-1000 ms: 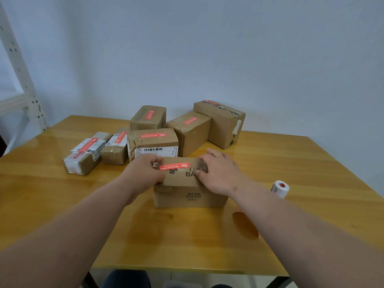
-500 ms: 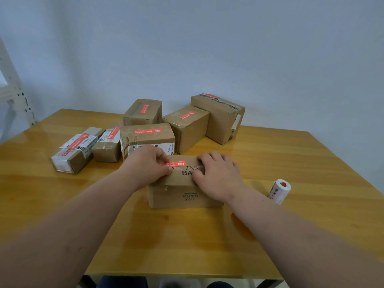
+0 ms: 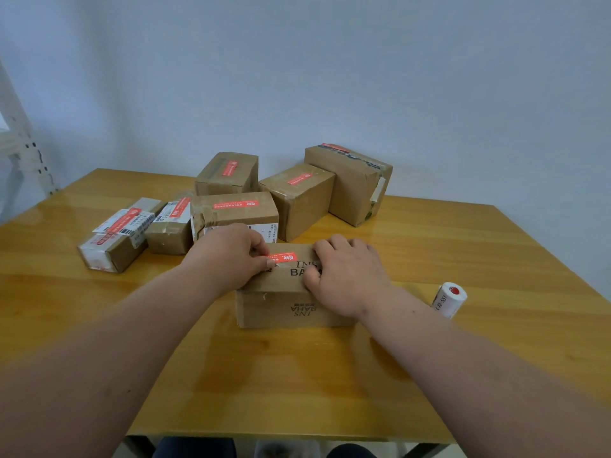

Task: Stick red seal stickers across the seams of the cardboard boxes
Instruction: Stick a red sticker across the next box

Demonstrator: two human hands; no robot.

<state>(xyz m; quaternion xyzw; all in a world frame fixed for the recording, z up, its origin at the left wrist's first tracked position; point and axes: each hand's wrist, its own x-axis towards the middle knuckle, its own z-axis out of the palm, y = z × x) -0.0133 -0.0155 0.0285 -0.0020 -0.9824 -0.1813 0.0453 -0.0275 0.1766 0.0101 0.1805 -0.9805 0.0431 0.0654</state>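
Item: box (image 3: 281, 292), brown cardboard, near the table's (image 3: 297, 385) front middle, ahead of six other boxes. Black print "INS BA…" on its top, partly covered; "INS BAHA" upside down on its near face. A red sticker (image 3: 286, 258) with white print lies along the top, its left end under our left fingers.

Left hand (image 3: 228, 256): palm down over the box's left top edge, fingers curled, thumb and forefinger pressed together on the sticker's left end. Whether they pinch it or only press it flat, we cannot tell.

Right hand (image 3: 347, 276): palm down on the right part of the top, fingers bent and close together, tips just right of the sticker, thumb tucked against the print.

Both forearms reach in bare from the lower corners.

Other stock: six boxes (image 3: 234, 209) in a loose group behind, each with a red sticker on top. A white roll (image 3: 449, 299) with a red end lies on the table to the right, apart from the box.
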